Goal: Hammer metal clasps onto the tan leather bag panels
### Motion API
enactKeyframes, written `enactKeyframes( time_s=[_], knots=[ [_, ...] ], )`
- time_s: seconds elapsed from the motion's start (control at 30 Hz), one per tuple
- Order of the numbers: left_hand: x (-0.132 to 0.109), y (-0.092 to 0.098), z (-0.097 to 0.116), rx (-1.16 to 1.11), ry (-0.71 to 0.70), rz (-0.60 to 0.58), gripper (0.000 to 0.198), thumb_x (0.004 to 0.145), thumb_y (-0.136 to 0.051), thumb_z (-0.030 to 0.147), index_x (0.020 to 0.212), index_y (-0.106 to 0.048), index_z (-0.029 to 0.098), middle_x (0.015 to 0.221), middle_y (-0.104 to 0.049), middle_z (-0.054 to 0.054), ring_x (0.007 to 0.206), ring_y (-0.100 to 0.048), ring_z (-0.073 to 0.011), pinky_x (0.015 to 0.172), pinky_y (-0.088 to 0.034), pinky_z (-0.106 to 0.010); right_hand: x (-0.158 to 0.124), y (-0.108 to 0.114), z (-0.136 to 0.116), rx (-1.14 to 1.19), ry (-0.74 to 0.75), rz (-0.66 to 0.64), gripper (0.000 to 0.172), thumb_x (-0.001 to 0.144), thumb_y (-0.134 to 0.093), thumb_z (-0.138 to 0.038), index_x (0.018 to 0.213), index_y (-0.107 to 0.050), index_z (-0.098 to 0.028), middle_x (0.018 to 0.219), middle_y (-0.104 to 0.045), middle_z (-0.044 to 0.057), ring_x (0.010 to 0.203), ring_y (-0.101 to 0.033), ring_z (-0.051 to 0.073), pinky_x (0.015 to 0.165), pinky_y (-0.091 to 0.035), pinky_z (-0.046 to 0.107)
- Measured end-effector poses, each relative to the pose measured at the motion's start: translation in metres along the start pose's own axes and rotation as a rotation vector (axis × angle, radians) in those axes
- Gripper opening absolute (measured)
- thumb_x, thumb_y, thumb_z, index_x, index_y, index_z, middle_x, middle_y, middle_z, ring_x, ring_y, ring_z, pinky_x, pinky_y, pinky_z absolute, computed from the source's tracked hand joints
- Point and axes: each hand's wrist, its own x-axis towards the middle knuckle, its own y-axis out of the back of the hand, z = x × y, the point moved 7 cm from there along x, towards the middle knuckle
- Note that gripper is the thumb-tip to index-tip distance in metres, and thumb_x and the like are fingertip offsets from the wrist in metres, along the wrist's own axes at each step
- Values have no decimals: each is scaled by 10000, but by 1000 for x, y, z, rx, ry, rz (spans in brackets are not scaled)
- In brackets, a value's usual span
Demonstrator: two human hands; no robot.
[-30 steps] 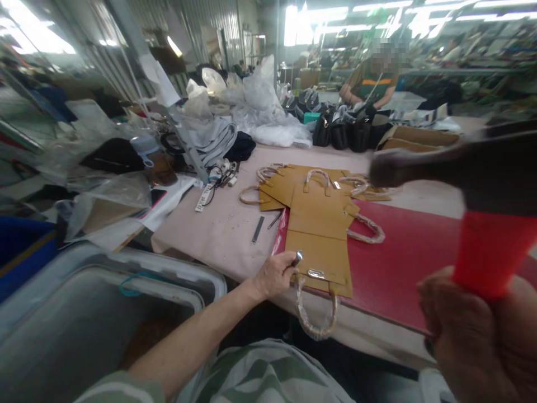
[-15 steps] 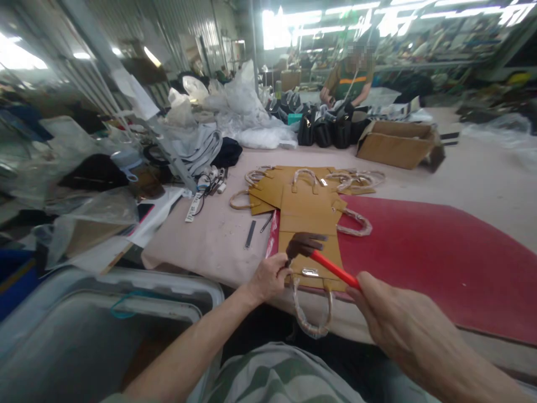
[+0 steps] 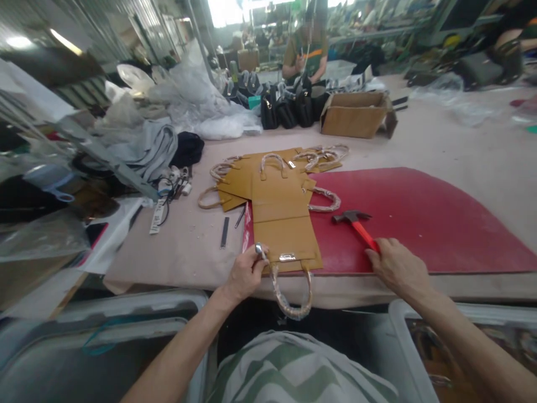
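My right hand (image 3: 400,267) is closed around the red handle of a claw hammer (image 3: 356,220), whose dark head is over the red mat (image 3: 411,218). My left hand (image 3: 245,274) pinches a short metal punch (image 3: 260,251) with a shiny round top at the left edge of a tan bag panel (image 3: 285,238). The punch's lower end is hidden by my fingers. A silver metal plate (image 3: 287,257) sits near the panel's front edge. Below it, a plastic-wrapped handle (image 3: 293,310) hangs over the table edge.
More tan panels (image 3: 239,173) with wrapped handles overlap behind. A dark metal strip (image 3: 225,232) lies to the left. Black bags (image 3: 287,109) and a cardboard box (image 3: 354,115) stand farther back, near a co-worker (image 3: 308,53). Grey bins (image 3: 184,299) flank me below the table.
The hammer has moved right, away from the punch, and down toward the red mat. My left hand stays at the panel's edge with the punch. The view has shifted right.
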Motion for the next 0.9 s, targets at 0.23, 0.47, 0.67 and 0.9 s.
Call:
enactKeyframes(
  time_s=[0.23,0.47,0.67,0.9],
  knots=[
    [4,3,11,75,-62,-11,171,887,-569,131,1033,-635,190,1069,-740,-87,1040,-719,-216,940,-605,-378,-23,-31,-96,340,594,85,457,889,-605,-336,1303,-602,-142,1402,-571,208,1300,-528,356,1073,-438,560],
    [-1,6,9,82,-93,3,107,924,-586,172,1009,-648,192,1072,-749,-91,1042,-730,-218,947,-614,-391,-28,-61,-110,459,593,-10,429,870,-569,-181,1298,-585,-173,1464,-547,181,1408,-449,334,1167,-295,639],
    [1,12,8,72,-64,14,106,932,-610,218,1020,-665,195,1083,-764,-89,1032,-743,-229,938,-625,-417,-27,-60,-106,504,594,-36,407,855,-583,-156,1261,-571,-188,1459,-549,176,1410,-453,321,1169,-293,643],
    [21,-20,17,-174,165,83,121,941,-644,268,1000,-677,168,1085,-756,-106,1022,-740,-222,962,-612,-402,-29,-55,-106,594,591,11,198,843,-573,-132,1020,-537,-213,1397,-591,179,1382,-482,315,1152,-303,657]
  ],
)
